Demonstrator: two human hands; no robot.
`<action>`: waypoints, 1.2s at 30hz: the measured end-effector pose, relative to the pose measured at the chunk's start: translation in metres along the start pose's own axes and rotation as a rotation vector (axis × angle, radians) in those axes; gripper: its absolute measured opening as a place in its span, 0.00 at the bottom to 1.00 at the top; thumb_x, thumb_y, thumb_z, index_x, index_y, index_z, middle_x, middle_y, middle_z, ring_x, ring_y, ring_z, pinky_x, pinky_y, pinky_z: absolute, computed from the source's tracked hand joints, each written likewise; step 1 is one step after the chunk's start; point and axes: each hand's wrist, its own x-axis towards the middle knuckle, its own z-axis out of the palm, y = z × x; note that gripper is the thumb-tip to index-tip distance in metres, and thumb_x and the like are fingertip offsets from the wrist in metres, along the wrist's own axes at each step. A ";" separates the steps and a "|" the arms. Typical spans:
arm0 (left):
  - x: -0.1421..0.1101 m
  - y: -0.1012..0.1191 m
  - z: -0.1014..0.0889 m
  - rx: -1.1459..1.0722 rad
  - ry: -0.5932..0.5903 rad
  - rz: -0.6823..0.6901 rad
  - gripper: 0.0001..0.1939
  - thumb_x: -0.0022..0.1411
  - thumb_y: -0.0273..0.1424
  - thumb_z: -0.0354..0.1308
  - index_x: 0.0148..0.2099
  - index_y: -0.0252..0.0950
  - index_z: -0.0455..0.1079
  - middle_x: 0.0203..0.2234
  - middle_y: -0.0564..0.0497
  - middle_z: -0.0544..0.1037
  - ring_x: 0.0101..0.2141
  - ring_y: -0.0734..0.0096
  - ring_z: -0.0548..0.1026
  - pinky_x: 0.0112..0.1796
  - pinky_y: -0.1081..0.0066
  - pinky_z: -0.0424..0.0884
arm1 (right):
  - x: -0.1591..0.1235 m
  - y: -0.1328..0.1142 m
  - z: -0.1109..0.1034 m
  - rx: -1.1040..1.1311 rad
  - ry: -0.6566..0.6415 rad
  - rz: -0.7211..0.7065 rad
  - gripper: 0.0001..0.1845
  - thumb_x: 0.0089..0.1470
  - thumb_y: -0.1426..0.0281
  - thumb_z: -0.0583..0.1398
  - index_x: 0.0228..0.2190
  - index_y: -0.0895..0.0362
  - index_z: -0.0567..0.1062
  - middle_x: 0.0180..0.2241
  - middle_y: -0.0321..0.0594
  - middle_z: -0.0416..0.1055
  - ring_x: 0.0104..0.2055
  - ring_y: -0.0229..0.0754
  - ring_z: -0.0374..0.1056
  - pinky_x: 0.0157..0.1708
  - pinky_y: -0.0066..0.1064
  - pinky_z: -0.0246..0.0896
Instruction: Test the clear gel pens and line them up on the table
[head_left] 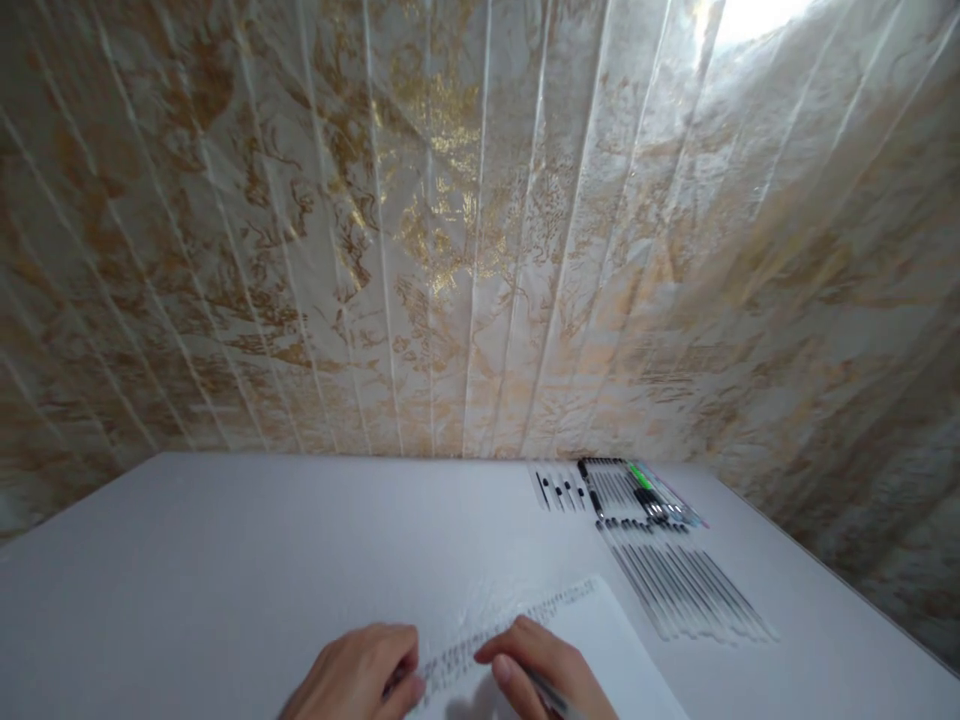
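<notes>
A sheet of paper (pixel 628 655) lies at a slant near the bottom of the view, with rows of dark handwriting along its upper part. My right hand (pixel 544 665) rests over the sheet, its fingers closed round a slim pen (pixel 551 690). Part of the pen and its tip are hidden by the hand. At the left edge of the writing, my left hand (pixel 358 672) lies with curled fingers, the thumb near the index finger, and nothing shows in its grasp. A shadow falls on the paper between the hands.
On the white table (pixel 225 560), a row of clear pens or refills (pixel 686 585) lies right of the paper. Behind it are a black-edged pen set (pixel 611 487), a green highlighter (pixel 639 477) and several small black-capped pieces (pixel 559 490). A gold-patterned curtain (pixel 420 250) hangs along the back.
</notes>
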 end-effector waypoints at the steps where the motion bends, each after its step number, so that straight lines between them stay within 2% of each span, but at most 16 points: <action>1: 0.007 0.002 0.000 -0.014 0.033 0.001 0.05 0.57 0.31 0.53 0.31 0.40 0.69 0.28 0.56 0.77 0.31 0.69 0.73 0.31 0.74 0.59 | 0.002 0.000 0.003 0.026 0.029 0.000 0.23 0.59 0.52 0.50 0.32 0.53 0.77 0.30 0.42 0.74 0.32 0.42 0.68 0.35 0.29 0.60; 3: 0.021 0.006 -0.001 -0.030 0.066 0.023 0.05 0.58 0.32 0.53 0.31 0.40 0.69 0.27 0.56 0.76 0.31 0.70 0.73 0.32 0.74 0.58 | 0.008 -0.001 0.008 0.106 0.074 0.074 0.20 0.59 0.54 0.51 0.33 0.53 0.76 0.28 0.40 0.72 0.32 0.42 0.67 0.33 0.29 0.59; 5: 0.031 0.009 -0.002 -0.028 0.066 0.049 0.05 0.58 0.32 0.54 0.31 0.40 0.70 0.27 0.56 0.76 0.31 0.70 0.72 0.32 0.73 0.58 | 0.015 -0.001 0.014 0.228 0.090 0.192 0.14 0.57 0.57 0.54 0.34 0.54 0.72 0.24 0.35 0.67 0.27 0.39 0.62 0.27 0.27 0.56; 8: 0.038 0.008 -0.002 -0.040 0.071 0.087 0.05 0.59 0.31 0.55 0.31 0.40 0.69 0.28 0.56 0.75 0.31 0.70 0.72 0.32 0.73 0.58 | 0.024 0.001 0.024 0.396 0.097 0.319 0.08 0.51 0.65 0.58 0.28 0.55 0.64 0.20 0.29 0.60 0.22 0.35 0.56 0.23 0.26 0.51; 11: 0.042 0.000 -0.001 -0.074 0.091 0.146 0.05 0.62 0.30 0.54 0.33 0.40 0.69 0.29 0.56 0.75 0.32 0.70 0.72 0.33 0.73 0.59 | 0.029 0.004 0.030 0.445 0.117 0.392 0.09 0.49 0.68 0.59 0.25 0.54 0.62 0.21 0.32 0.65 0.23 0.35 0.57 0.23 0.26 0.50; 14: 0.047 -0.008 0.001 -0.070 0.091 0.198 0.06 0.64 0.29 0.53 0.34 0.40 0.68 0.30 0.55 0.75 0.33 0.69 0.71 0.34 0.72 0.60 | 0.031 0.001 0.026 0.420 0.074 0.455 0.09 0.50 0.66 0.59 0.25 0.55 0.63 0.23 0.35 0.70 0.22 0.35 0.57 0.22 0.26 0.51; 18: 0.046 -0.010 -0.001 -0.068 0.109 0.249 0.08 0.65 0.35 0.53 0.34 0.39 0.67 0.30 0.54 0.74 0.33 0.68 0.71 0.35 0.71 0.61 | 0.032 -0.011 0.020 0.249 -0.025 0.380 0.12 0.52 0.63 0.58 0.23 0.55 0.64 0.21 0.32 0.63 0.23 0.34 0.57 0.24 0.25 0.51; 21: 0.039 -0.009 -0.008 -0.068 0.069 0.226 0.10 0.62 0.40 0.57 0.34 0.39 0.67 0.30 0.54 0.74 0.33 0.67 0.70 0.35 0.70 0.61 | 0.032 -0.016 0.024 0.176 -0.066 0.302 0.12 0.53 0.62 0.57 0.25 0.54 0.62 0.20 0.28 0.57 0.22 0.33 0.53 0.23 0.25 0.48; 24: 0.032 -0.010 -0.015 -0.052 -0.011 0.215 0.04 0.60 0.31 0.58 0.32 0.39 0.67 0.30 0.55 0.74 0.33 0.67 0.71 0.35 0.70 0.60 | 0.030 -0.016 0.030 0.131 -0.131 0.276 0.11 0.52 0.64 0.58 0.25 0.54 0.60 0.19 0.27 0.56 0.20 0.32 0.51 0.22 0.24 0.46; 26: 0.031 -0.011 -0.016 -0.060 -0.034 0.236 0.05 0.61 0.25 0.56 0.32 0.39 0.67 0.30 0.56 0.75 0.33 0.69 0.71 0.36 0.71 0.60 | 0.028 -0.016 0.031 0.132 -0.166 0.258 0.10 0.51 0.66 0.58 0.26 0.54 0.61 0.19 0.27 0.56 0.20 0.32 0.52 0.21 0.24 0.46; 28: 0.033 -0.012 -0.015 -0.072 -0.026 0.255 0.06 0.62 0.24 0.55 0.33 0.39 0.67 0.31 0.56 0.75 0.33 0.70 0.71 0.36 0.71 0.60 | 0.028 -0.018 0.029 0.165 -0.194 0.250 0.08 0.50 0.67 0.58 0.26 0.54 0.62 0.20 0.28 0.56 0.21 0.32 0.52 0.21 0.24 0.47; 32: 0.039 -0.014 -0.007 -0.053 0.033 0.279 0.05 0.63 0.26 0.56 0.33 0.39 0.65 0.31 0.57 0.75 0.33 0.69 0.70 0.36 0.70 0.60 | 0.031 -0.024 0.026 0.223 -0.149 0.294 0.06 0.50 0.69 0.58 0.26 0.55 0.64 0.20 0.29 0.58 0.21 0.33 0.54 0.22 0.24 0.50; 36: 0.042 -0.014 -0.001 -0.043 0.076 0.320 0.05 0.64 0.24 0.54 0.34 0.39 0.65 0.31 0.56 0.74 0.33 0.69 0.70 0.36 0.70 0.60 | 0.033 -0.018 0.037 0.244 -0.068 0.329 0.07 0.49 0.67 0.58 0.25 0.56 0.66 0.19 0.29 0.58 0.22 0.33 0.52 0.22 0.25 0.48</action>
